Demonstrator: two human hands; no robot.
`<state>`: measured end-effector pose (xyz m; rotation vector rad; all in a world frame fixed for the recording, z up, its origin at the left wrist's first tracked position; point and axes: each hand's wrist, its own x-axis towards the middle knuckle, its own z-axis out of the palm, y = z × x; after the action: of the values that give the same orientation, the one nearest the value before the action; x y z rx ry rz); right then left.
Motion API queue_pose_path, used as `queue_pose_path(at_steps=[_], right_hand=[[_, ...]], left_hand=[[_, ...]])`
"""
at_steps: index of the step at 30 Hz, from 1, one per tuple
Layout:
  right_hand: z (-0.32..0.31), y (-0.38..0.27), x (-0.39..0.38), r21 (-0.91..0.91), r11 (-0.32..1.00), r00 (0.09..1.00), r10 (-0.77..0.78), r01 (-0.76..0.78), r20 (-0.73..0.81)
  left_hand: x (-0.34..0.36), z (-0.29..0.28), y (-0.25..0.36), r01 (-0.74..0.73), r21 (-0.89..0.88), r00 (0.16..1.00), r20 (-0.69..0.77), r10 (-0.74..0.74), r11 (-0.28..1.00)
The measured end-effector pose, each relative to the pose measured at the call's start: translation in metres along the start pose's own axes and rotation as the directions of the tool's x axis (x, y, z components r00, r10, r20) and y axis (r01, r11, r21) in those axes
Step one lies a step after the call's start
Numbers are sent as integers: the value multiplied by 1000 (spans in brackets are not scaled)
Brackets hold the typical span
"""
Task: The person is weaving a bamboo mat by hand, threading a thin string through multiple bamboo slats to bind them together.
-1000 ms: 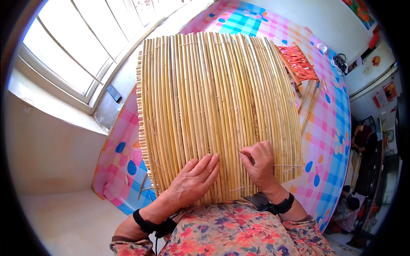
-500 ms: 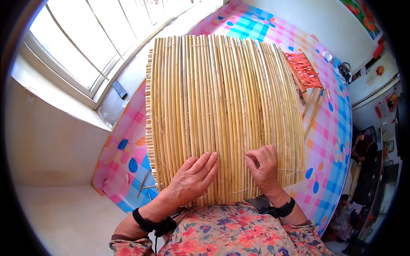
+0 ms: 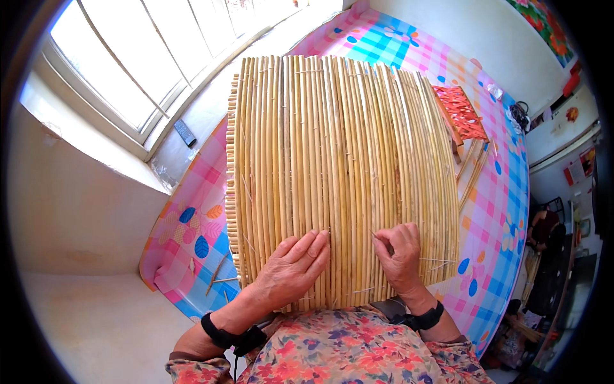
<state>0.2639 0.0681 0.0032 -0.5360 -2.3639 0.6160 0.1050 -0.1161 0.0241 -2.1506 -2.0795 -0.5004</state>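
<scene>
A big panel of pale yellow plant stalks (image 3: 307,147), laid side by side and tied with thin thread, lies before me. My left hand (image 3: 295,259) rests on its near part with the fingers stretched out close together, the tips touching the stalks. To the right, my right hand (image 3: 398,253) is closed in a pinch just over the panel. A thin, needle-like point sticks out between its thumb and forefinger; the rest of it is hidden in the hand. Near the right wrist, loose thread ends (image 3: 438,260) stick out from the stalks.
A pink and blue checked sheet (image 3: 495,224) spreads under the panel. At the right lie a red woven seat frame (image 3: 460,112) and loose stalks (image 3: 472,171). A remote control (image 3: 185,134) lies on the ledge under the barred window. Another person (image 3: 545,227) is at far right.
The whole view has shifted slightly, so the panel appears a little lower and further right. Both hands keep nearly the same pose and place on the stalks.
</scene>
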Motion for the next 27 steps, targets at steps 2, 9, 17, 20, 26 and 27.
queue_pose_path(at_steps=[2,9,17,20,26,27], right_hand=[[0,0,-1,1,1000,1000,2,-2,0],[0,0,1,-10,1000,1000,3,-3,3],[1,1,0,-3,1000,1000,5,-5,0],[1,1,0,-5,1000,1000,-1,1,3],[-1,0,1,-16,1000,1000,-4,5,15],[-1,1,0,-16,1000,1000,0,0,16]], left_hand=[[-4,-2,-1,40,3,999,-12,-40,999],[-7,-3,-6,7,18,1000,-15,-6,1000],[-7,0,-4,0,15,1000,-29,0,1000],[-8,-1,-5,-1,25,1000,-29,1,1000],[-20,-6,-8,45,94,998,-47,-41,995],[-20,-6,-8,48,93,998,-46,-43,995]])
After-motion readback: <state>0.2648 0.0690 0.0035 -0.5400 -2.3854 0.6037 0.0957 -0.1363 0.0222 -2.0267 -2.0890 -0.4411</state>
